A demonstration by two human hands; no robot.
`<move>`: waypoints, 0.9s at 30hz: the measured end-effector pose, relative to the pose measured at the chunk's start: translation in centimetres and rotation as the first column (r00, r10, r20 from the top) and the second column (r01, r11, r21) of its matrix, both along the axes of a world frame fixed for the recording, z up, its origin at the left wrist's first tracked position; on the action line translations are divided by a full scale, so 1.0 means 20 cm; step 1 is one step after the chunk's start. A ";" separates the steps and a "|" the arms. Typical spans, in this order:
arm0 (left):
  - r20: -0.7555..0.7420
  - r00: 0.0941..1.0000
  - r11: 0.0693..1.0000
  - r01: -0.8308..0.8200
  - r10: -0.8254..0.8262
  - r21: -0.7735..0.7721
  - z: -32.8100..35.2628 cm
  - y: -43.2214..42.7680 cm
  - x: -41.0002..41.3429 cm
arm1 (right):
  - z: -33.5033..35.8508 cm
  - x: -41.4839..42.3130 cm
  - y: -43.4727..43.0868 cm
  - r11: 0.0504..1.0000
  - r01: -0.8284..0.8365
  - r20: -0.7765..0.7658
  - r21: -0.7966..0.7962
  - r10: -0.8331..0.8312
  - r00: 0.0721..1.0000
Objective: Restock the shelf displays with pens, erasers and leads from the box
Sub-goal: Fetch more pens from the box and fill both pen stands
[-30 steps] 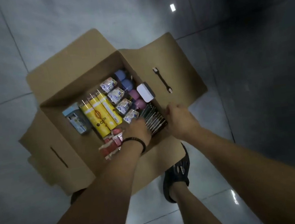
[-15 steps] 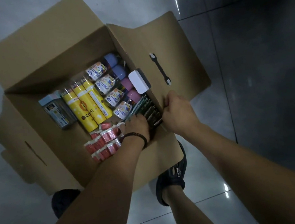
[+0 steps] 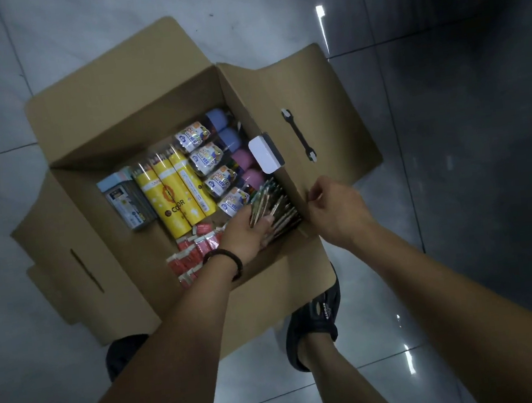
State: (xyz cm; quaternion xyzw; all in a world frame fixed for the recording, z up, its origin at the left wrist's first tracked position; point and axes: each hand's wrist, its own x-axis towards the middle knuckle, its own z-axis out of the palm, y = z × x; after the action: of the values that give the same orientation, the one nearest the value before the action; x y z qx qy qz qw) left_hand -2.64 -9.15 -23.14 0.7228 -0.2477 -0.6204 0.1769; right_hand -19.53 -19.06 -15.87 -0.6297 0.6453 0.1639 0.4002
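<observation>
A person is bending over an open brown cardboard box (image 3: 136, 126) that is sitting on a glossy grey tiled floor (image 3: 454, 180), all four flaps folded outward; the left hand (image 3: 245, 233), with a dark braided band (image 3: 225, 259) round its wrist, is reaching into the near right corner of the box, its fingers (image 3: 262, 223) curling round a bundle of slim pens (image 3: 278, 206) that is lying slantwise against the right wall; the right hand (image 3: 338, 209) is pinching the top edge of that same wall between thumb and fingers (image 3: 315, 192), just beside the near corner. Inside the box, three yellow cylindrical tubes of coloured pencils (image 3: 171, 195) are lying side by side in the middle; a light-blue rectangular pack (image 3: 125, 200) is lying just to their left; four clear jars with blue and pink lids (image 3: 207, 161) are lying in a row to their right; small red-wrapped packets (image 3: 194, 256) are lying heaped along the near wall, touching the left wrist; whether they are erasers cannot be told. A white rectangular block with a grey side (image 3: 264, 155) is sitting on the rim of the right wall; a black strap handle (image 3: 299, 136) is running along the right flap; a foot in a black sandal (image 3: 315, 321) is standing on the floor under the near flap.
</observation>
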 end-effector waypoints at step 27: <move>-0.644 0.690 0.846 -0.519 0.330 -0.123 3.79 1.06 1.33 | 3.53 1.47 0.81 0.999 -0.053 0.795 0.005 0.028 0.606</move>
State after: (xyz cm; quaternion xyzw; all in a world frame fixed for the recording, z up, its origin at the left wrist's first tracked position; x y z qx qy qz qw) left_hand 23.87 11.96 52.69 0.4906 -0.0922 -0.7131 0.4923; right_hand 9.90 -2.83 54.77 -0.6458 0.3842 -0.1143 0.6498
